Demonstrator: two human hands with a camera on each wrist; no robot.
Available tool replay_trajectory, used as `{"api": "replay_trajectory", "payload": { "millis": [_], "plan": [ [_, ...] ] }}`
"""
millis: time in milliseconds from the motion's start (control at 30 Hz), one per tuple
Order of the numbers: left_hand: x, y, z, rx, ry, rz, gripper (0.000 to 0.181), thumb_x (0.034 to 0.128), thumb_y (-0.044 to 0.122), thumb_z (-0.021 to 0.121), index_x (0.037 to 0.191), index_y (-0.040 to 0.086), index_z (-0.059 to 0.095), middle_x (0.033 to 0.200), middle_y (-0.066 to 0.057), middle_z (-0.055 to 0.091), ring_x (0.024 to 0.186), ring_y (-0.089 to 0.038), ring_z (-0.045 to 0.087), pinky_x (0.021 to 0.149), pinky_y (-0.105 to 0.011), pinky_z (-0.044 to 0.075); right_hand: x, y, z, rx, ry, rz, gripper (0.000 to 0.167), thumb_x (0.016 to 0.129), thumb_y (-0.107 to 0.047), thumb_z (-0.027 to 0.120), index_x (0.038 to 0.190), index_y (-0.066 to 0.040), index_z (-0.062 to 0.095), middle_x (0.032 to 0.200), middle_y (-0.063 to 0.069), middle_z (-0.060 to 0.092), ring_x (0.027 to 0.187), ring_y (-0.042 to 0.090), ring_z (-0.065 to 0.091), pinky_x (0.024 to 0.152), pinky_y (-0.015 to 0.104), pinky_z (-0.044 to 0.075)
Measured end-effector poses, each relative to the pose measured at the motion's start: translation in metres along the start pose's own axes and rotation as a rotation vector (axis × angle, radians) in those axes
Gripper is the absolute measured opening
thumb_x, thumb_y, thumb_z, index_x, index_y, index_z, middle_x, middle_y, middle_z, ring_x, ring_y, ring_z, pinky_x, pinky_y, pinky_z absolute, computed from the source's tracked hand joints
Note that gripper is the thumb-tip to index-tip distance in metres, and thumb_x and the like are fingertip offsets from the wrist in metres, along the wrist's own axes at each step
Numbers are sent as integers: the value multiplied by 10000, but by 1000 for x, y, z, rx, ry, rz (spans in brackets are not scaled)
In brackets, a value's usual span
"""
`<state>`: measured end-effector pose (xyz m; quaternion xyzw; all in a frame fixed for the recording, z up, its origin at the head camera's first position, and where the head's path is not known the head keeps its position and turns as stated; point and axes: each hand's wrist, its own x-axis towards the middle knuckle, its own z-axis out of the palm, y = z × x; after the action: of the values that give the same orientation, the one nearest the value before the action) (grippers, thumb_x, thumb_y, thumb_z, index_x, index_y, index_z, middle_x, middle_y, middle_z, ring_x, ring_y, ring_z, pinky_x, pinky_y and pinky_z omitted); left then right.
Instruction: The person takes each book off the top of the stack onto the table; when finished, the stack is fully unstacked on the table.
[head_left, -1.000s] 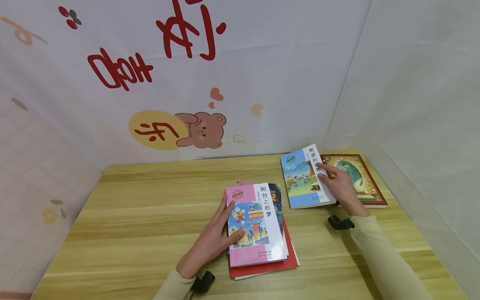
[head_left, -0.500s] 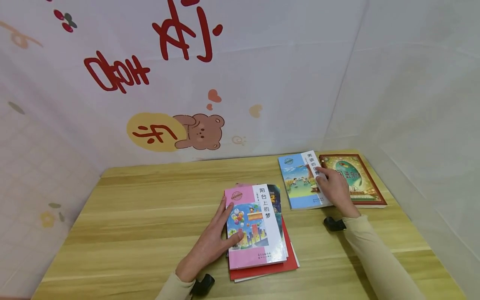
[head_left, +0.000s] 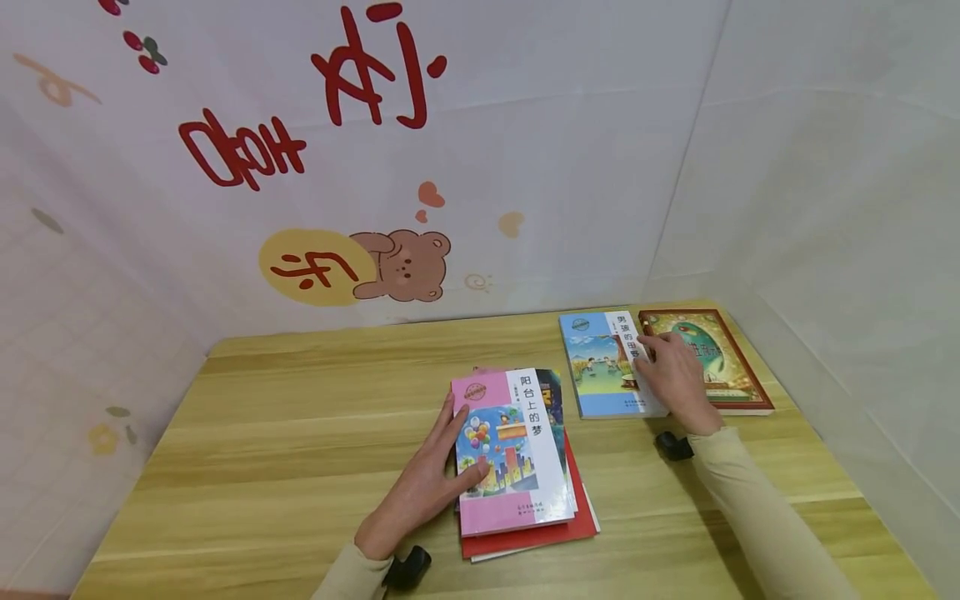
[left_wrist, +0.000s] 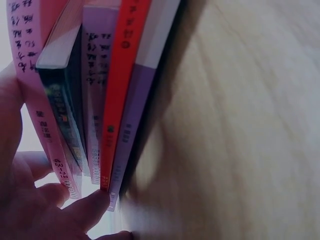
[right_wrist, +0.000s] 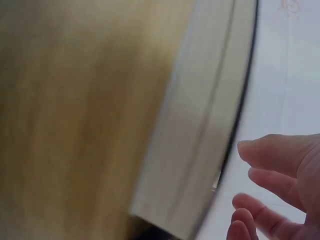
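A pink-and-white book (head_left: 498,508) tops an uneven stack near the middle of the table in the head view, with a red book (head_left: 581,521) sticking out beneath. My left hand (head_left: 420,492) lies along the stack's left side, thumb on the top cover; in the left wrist view its fingers touch the spines, among them a red spine (left_wrist: 120,100). A blue-and-white book (head_left: 600,404) lies flat at the back right. My right hand (head_left: 678,379) rests at its right edge, fingers extended, partly over a brown-framed green book (head_left: 738,367) beside it.
The wooden table (head_left: 300,433) reaches back to a white cloth wall (head_left: 585,150) with red characters and a printed bear. Another white cloth side (head_left: 847,275) stands along the right edge. A black band piece hangs at each wrist.
The blue-and-white book's raised back end has come down and it now lies flat, my right hand staying with it. My left hand has kept its place on the stack.
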<state>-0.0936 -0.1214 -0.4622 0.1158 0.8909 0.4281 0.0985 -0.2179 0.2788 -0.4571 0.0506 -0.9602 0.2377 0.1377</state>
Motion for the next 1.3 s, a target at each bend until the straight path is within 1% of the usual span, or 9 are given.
{"api": "replay_trajectory", "payload": {
  "millis": [100, 200, 300, 433, 600, 767, 933, 1067, 1300],
  "plan": [
    [0, 0, 0, -4, -10, -13, 934, 928, 593, 694, 1668, 264, 229, 1744, 34, -7, 1560, -377, 194, 1156, -652, 329, -3, -3, -4, -10, 30, -36, 385, 932, -77, 711, 1289, 64, 681, 1143, 334, 616, 816, 390, 534, 601, 418, 385],
    [0, -1, 0, 0, -17, -24, 937, 925, 607, 689, 1669, 283, 218, 1740, 60, -22, 1566, -354, 184, 1162, -636, 330, -9, -10, -9, 18, 8, -47, 397, 951, -121, 723, 1308, 45, 676, 1121, 312, 614, 802, 349, 519, 572, 377, 356],
    [0, -2, -1, 8, -29, -17, 945, 916, 606, 699, 1668, 283, 226, 1741, 62, -21, 1567, -357, 183, 1153, -641, 340, -19, -23, -14, 91, -56, -55, 381, 995, -175, 683, 1326, 14, 679, 1141, 274, 632, 832, 340, 596, 565, 354, 402],
    [0, -3, -9, -6, -66, 9, 983, 898, 586, 732, 1670, 300, 195, 1734, 95, -42, 1577, -333, 140, 1171, -644, 304, -37, -45, -16, 236, -142, -88, 350, 1046, -202, 627, 1344, -27, 685, 1185, 207, 687, 917, 338, 708, 636, 376, 524],
    [-5, -9, -14, -80, -94, 4, 1086, 879, 534, 786, 1682, 278, 102, 1740, 27, 39, 1578, -305, 125, 1211, -612, 228, -57, -73, -11, 399, -254, -88, 375, 1059, -242, 618, 1380, -54, 666, 1261, 188, 700, 957, 294, 715, 736, 386, 564],
    [-6, -14, -15, -129, -110, -14, 1134, 868, 528, 803, 1683, 263, 59, 1725, -54, 159, 1566, -297, 187, 1226, -563, 227, -72, -98, -5, 457, -375, -49, 477, 1042, -337, 638, 1446, -83, 613, 1234, 140, 705, 948, 236, 722, 729, 350, 562],
    [-6, -14, -15, -88, -130, 2, 1111, 882, 550, 776, 1682, 237, 73, 1740, -21, 60, 1573, -320, 141, 1223, -588, 223, -78, -111, 3, 514, -491, 9, 638, 1014, -383, 677, 1537, -69, 490, 1247, 177, 635, 941, 237, 733, 715, 318, 584],
    [-4, -11, -14, -54, -162, 0, 1080, 873, 604, 753, 1678, 283, 109, 1745, -16, 12, 1576, -360, 118, 1210, -633, 226, -78, -118, 8, 462, -476, 3, 729, 977, -406, 725, 1551, -47, 455, 1219, 181, 601, 887, 204, 722, 710, 317, 580],
    [-1, -6, -7, 1, -194, 44, 1085, 873, 682, 699, 1681, 245, 122, 1739, -116, 29, 1570, -391, 126, 1240, -627, 13, -79, -126, 15, 292, -437, -68, 891, 856, -558, 803, 1557, -112, 479, 1152, 139, 528, 860, 186, 550, 660, 299, 489]
  ]
}}
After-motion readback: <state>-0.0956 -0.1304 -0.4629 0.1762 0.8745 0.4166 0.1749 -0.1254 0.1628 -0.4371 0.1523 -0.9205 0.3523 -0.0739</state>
